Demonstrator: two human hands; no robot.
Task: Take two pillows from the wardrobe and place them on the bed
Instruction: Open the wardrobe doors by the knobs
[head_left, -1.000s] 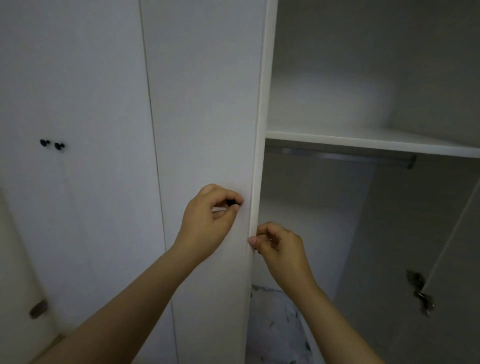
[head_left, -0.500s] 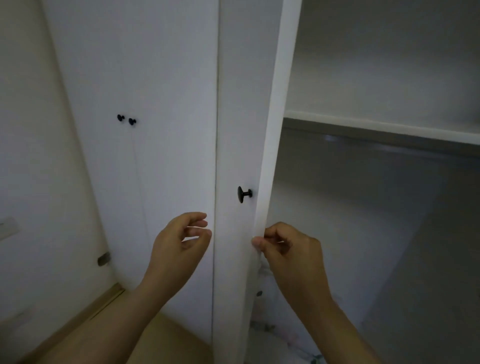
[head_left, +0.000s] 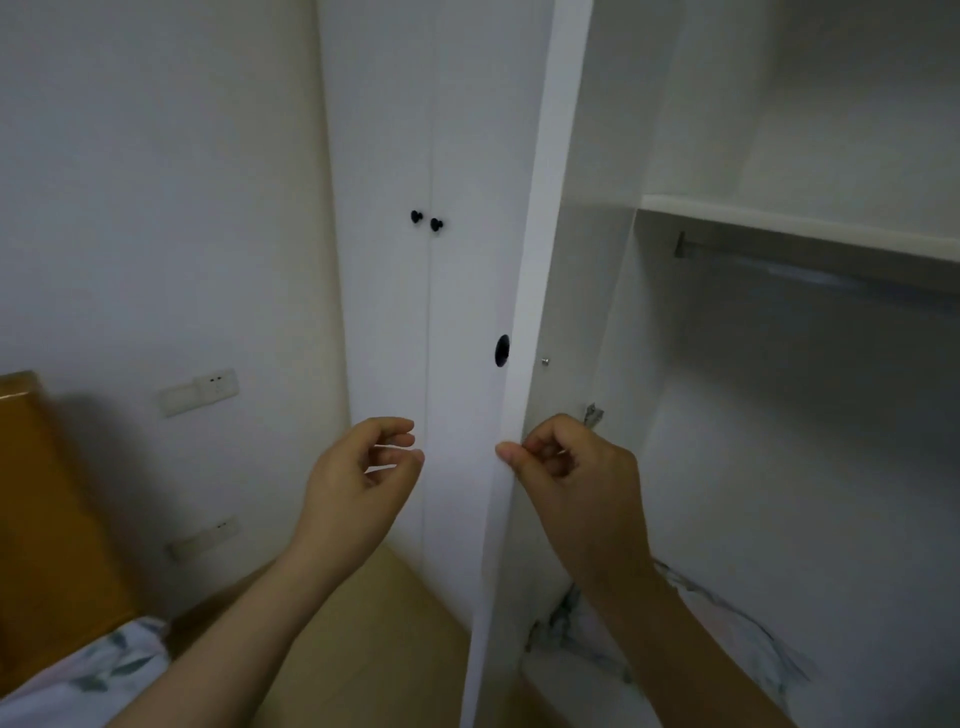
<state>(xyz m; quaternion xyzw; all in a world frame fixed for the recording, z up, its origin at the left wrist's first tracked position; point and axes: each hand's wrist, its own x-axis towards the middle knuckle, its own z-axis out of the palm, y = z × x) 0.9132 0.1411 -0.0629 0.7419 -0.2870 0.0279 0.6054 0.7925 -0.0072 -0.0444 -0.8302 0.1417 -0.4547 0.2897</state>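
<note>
The right hand (head_left: 563, 467) pinches the edge of the open wardrobe door (head_left: 543, 208) mid-frame, thumb against curled fingers. The left hand (head_left: 363, 478) is just beside it, fingers loosely curled, holding nothing. The floral pillow (head_left: 763, 654) sits lower right inside the wardrobe, partly behind that door and the right arm. The bed (head_left: 78, 675) is at lower left.

1. A plain white wall (head_left: 156, 182) fills the left side, in dim, even light.
2. A socket plate (head_left: 197, 393) sits on it above a second plate (head_left: 205, 535).
3. Pale wooden floor (head_left: 384, 639) runs along its foot.
4. An orange-brown headboard (head_left: 47, 519) stands at the left edge.
5. The white wardrobe (head_left: 384, 312) meets the wall.
</note>
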